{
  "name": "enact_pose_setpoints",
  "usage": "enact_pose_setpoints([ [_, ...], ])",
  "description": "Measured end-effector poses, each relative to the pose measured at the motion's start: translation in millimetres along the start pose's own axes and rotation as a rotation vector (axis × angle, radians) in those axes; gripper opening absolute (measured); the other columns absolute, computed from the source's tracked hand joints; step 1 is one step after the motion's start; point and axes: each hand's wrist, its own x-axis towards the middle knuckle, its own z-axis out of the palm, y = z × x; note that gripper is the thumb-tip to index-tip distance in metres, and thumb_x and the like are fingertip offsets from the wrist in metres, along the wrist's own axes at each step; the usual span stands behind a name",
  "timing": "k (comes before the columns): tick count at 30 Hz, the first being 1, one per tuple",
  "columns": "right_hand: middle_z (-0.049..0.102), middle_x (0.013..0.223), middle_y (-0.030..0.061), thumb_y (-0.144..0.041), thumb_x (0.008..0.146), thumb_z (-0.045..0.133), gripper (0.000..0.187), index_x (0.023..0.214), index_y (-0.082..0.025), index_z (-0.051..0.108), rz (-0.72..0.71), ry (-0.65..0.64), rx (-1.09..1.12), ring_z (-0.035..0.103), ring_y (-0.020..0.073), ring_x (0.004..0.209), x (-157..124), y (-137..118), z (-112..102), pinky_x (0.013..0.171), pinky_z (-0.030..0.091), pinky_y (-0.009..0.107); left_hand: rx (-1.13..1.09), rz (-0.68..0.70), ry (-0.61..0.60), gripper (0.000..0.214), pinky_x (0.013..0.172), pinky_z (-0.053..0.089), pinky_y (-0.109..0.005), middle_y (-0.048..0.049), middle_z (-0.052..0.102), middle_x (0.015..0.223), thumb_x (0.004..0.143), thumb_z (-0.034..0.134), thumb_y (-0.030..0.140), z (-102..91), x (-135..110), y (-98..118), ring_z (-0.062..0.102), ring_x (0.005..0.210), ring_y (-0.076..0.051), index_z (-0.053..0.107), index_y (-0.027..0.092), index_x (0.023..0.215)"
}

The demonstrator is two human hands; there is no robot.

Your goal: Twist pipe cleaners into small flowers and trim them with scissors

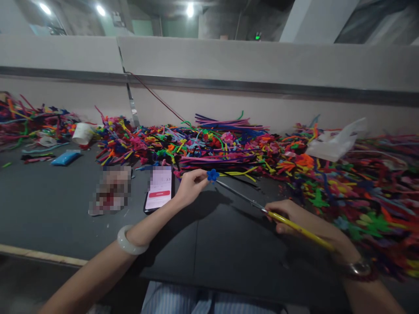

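Note:
Over the dark table, my left hand (191, 187) is closed, its fingertips pinching a small blue fuzzy flower (212, 175) that looks bent from pipe cleaner. To the right, my right hand (288, 216) is closed around a long thin tool (284, 220) with a yellow handle and a slim metal shaft. The shaft slants up and left, and its tip is at the lower right of the flower. Whether the tip touches the flower or grips its stem is too small to tell.
A long heap of coloured pipe cleaner pieces (209, 144) runs along the back and down the right side. A lit phone (159, 196) lies beside my left forearm. Also on the table are a blue packet (66, 158), a white paper cup (82, 133) and a clear plastic bag (337, 141).

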Motion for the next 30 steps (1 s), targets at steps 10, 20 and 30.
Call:
enact_pose_setpoints([
  [10,0.038,0.057,-0.0028,-0.071,0.062,0.043,0.055,0.061,-0.016,0.045,0.008,-0.016,0.066,0.032,0.0109,0.054,2.2,1.9,2.6,0.047,0.024,0.022,0.014,0.035,-0.051,0.011,0.054,0.038,-0.019,-0.0015,0.059,0.064,0.073,0.05,0.019,0.0,-0.8,5.8,0.052,0.059,-0.01,0.06,0.013,0.074],
  [20,0.039,0.057,-0.0032,-0.07,0.062,0.046,0.054,0.063,-0.015,0.046,0.037,-0.044,0.101,0.032,0.01,0.053,3.4,7.6,4.7,0.046,0.023,0.021,0.068,0.086,-0.056,0.009,0.055,0.039,-0.019,-0.0015,0.058,0.066,0.07,0.051,0.014,-0.1,-1.8,8.8,0.052,0.061,-0.01,0.06,0.013,0.07],
  [30,0.037,0.055,-0.0037,-0.068,0.063,0.047,0.053,0.06,-0.015,0.045,0.047,-0.042,0.069,0.03,0.0094,0.053,4.1,6.2,3.7,0.046,0.023,0.021,0.097,0.104,-0.055,0.009,0.055,0.039,-0.019,-0.0013,0.057,0.064,0.071,0.051,0.015,0.5,-2.0,7.0,0.051,0.06,-0.01,0.059,0.014,0.069],
])
